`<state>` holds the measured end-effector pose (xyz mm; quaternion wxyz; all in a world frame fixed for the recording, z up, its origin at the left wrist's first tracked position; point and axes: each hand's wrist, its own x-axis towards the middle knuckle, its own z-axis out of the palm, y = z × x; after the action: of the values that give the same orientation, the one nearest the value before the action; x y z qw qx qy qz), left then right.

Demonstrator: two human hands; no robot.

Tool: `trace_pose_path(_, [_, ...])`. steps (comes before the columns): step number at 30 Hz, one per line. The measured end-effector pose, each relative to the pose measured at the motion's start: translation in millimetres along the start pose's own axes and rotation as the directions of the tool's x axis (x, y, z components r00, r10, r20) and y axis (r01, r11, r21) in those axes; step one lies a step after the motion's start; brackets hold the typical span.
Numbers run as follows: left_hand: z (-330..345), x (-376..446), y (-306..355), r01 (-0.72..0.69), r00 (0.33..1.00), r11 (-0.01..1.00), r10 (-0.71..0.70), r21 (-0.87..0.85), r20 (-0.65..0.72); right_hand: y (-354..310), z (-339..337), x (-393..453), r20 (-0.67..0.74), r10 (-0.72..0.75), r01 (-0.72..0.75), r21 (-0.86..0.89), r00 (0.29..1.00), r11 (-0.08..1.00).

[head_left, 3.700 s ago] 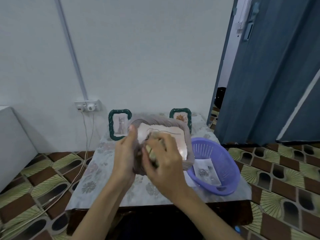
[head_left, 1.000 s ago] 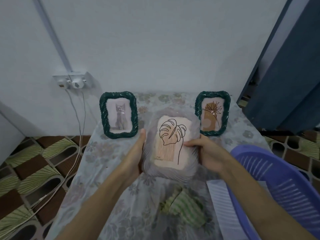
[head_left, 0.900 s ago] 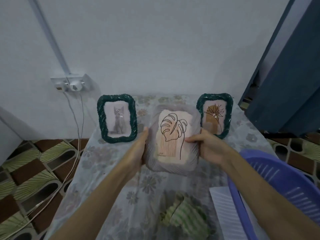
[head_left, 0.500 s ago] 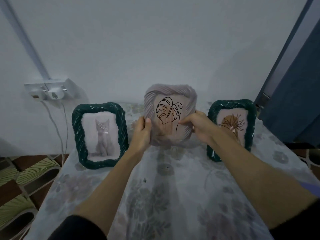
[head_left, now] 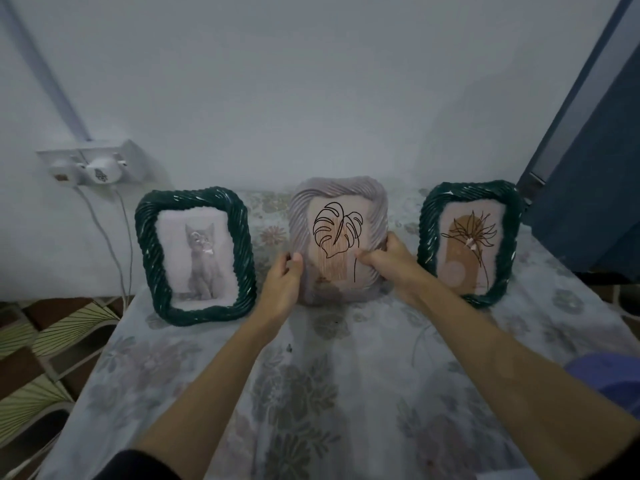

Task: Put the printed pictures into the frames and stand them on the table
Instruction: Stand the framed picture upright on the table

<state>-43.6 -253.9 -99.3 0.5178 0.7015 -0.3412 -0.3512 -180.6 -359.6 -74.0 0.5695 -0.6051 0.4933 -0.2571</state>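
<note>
A pale grey twisted frame [head_left: 337,202] with a line-drawn leaf picture stands upright at the back middle of the table [head_left: 311,393]. My left hand [head_left: 282,289] grips its left edge and my right hand [head_left: 391,261] grips its right edge, thumb across the front. A dark green frame [head_left: 145,258] with a cat picture stands upright to the left. Another dark green frame [head_left: 509,216] with a plant picture stands upright to the right.
The table wears a floral cloth and sits against a white wall. A socket with plugs [head_left: 93,166] and hanging cables is at the left. A purple basket's rim [head_left: 613,379] shows at the right edge. A blue door [head_left: 595,150] stands at the right.
Both hands carried the grey frame from over the near table to the back, tipped it upright, and lowered it between the two green frames. The view moved closer.
</note>
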Motion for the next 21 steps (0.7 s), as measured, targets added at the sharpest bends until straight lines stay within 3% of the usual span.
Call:
trace_pose_path(5, [-6,-24,10,0.094,0.995,0.992,-0.097,0.078,0.026,-2,0,-34,-0.023,0.072,-0.074,-0.093,0.997,0.993])
trace_pose_path(10, [-8,-64,13,0.107,0.983,0.976,-0.133,0.192,0.130,12,-3,-86,-0.048,0.013,-0.029,-0.363,0.999,0.931])
trace_pose_path(13, [-9,-100,12,0.159,0.963,0.942,-0.215,0.297,0.164,24,-14,-126,0.103,-0.006,0.060,-0.526,0.995,0.848])
trace_pose_path(17, [-10,-159,5,0.145,0.888,0.855,-0.335,0.499,0.316,50,-27,-183,0.327,0.208,0.053,-0.639,0.922,0.768])
trace_pose_path(19, [-8,-191,0,0.080,0.838,0.796,-0.379,0.599,0.392,61,-28,-211,0.350,0.237,0.054,-0.652,0.906,0.757])
trace_pose_path(21, [-3,-223,-9,0.061,0.811,0.812,-0.379,0.580,0.446,64,-30,-239,0.371,0.222,0.040,-0.583,0.902,0.812])
